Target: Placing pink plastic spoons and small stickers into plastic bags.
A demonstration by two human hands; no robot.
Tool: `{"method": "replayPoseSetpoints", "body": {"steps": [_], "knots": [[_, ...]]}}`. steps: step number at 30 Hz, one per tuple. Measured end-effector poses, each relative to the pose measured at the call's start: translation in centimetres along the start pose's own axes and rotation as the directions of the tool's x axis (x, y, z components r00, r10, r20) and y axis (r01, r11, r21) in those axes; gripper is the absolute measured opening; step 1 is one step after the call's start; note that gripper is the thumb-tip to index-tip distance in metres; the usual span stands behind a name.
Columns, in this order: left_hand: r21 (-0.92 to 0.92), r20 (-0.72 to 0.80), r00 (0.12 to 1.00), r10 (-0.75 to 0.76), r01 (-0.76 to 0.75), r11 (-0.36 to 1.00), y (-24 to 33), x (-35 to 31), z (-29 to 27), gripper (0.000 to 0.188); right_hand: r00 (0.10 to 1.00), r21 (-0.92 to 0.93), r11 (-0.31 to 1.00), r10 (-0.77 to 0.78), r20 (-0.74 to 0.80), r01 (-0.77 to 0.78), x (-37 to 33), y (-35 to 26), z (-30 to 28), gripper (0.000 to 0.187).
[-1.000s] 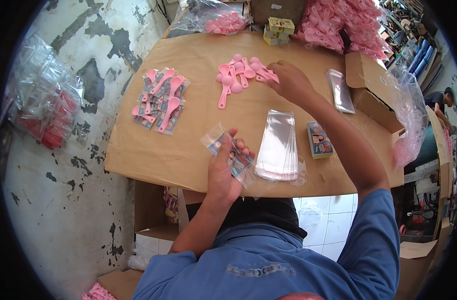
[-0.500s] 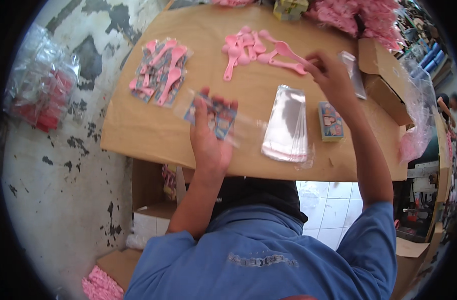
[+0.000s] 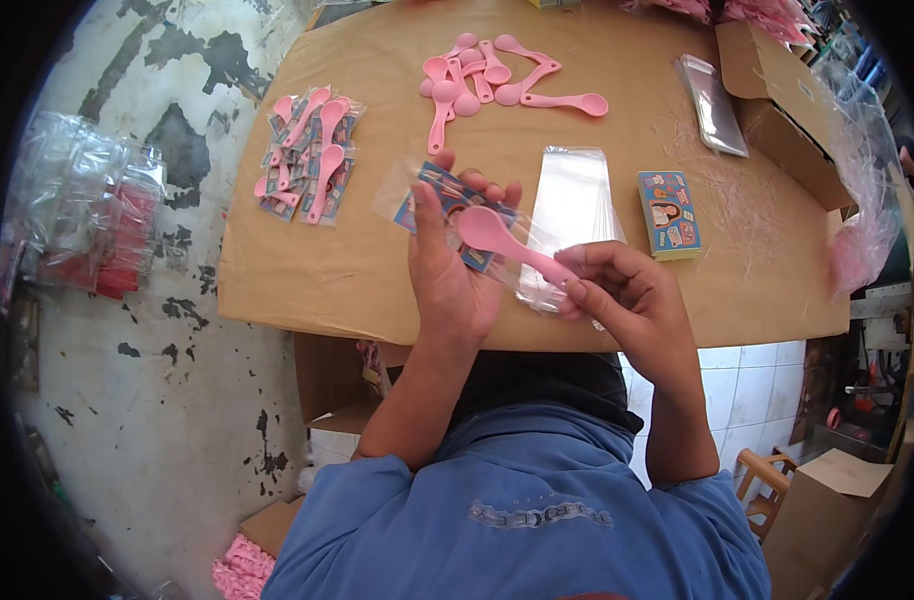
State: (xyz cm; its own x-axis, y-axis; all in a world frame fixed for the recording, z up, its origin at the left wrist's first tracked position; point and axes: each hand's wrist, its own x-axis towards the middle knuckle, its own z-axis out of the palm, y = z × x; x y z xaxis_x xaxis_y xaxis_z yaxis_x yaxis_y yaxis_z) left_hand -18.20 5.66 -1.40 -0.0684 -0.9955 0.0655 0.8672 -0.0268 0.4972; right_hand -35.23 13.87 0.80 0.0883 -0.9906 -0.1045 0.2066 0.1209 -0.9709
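My left hand holds a clear plastic bag with a blue printed card inside it. Between the fingertips of my right hand is the handle of a pink spoon. Its bowl lies over the card, at the bag's right end; whether it is inside the plastic I cannot tell. Beyond my hands lies a loose group of pink spoons. At the left is a heap of bagged spoons with cards. Flat clear bags lie partly behind my right hand.
A stack of blue printed cards stands right of the flat bags. Farther right are another pack of clear bags, an open cardboard box and crumpled plastic film. A peeling wall borders the table on the left.
My right hand has brought a pink spoon from the group at the back down to the bag in my left hand. My left hand still holds the bag with the card.
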Motion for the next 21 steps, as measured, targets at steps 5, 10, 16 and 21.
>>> {"method": "replayPoseSetpoints", "body": {"steps": [5,10,16,21], "knots": [[-0.058,0.017,0.993,-0.120,0.120,0.991,-0.7,-0.7,0.3,0.052,0.997,0.083,0.993,-0.077,-0.023,0.079,0.9,0.7,0.9,0.019],[-0.090,0.033,0.981,-0.194,0.196,0.977,-1.0,-1.5,0.8,0.047,0.983,0.052,0.982,-0.176,-0.061,0.179,1.4,1.5,1.4,0.020],[-0.118,0.040,0.973,-0.227,0.231,0.966,-0.3,-1.1,0.4,0.045,0.994,0.114,0.988,-0.099,-0.053,0.105,1.4,0.8,2.1,0.026],[-0.141,0.084,0.949,-0.305,0.314,0.939,-0.2,-1.2,-0.4,0.043,0.947,-0.286,0.926,-0.292,-0.135,0.245,2.3,2.8,2.0,0.036]]}}
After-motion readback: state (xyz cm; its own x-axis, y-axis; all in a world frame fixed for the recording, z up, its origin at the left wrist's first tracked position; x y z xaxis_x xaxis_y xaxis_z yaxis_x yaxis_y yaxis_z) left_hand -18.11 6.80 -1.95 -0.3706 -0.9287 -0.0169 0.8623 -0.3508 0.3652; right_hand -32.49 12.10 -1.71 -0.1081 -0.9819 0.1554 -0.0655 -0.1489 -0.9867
